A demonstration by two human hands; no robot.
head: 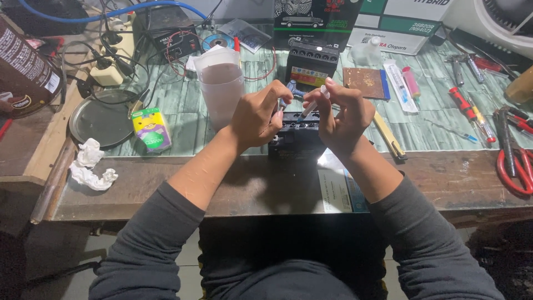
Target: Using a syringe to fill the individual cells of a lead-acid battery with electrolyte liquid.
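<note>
My right hand [341,114] holds a small syringe [312,106] by its upper end, tilted with the tip pointing down-left at the top of a black battery [297,139] on the workbench. My left hand [256,115] is closed on a small bluish-grey piece [292,89] just left of the syringe, above the same battery. What exactly the left fingers pinch is partly hidden. A translucent plastic measuring cup [222,91] stands just left of my left hand.
A second black battery [311,65] sits behind, with boxes beyond. Right: another syringe [398,83], screwdrivers [469,114], red-handled pliers [516,166]. Left: round metal lid [102,119], small yellow-green carton [151,129], crumpled tissue [89,165], cables, power supply [166,34]. Workbench front edge [222,194].
</note>
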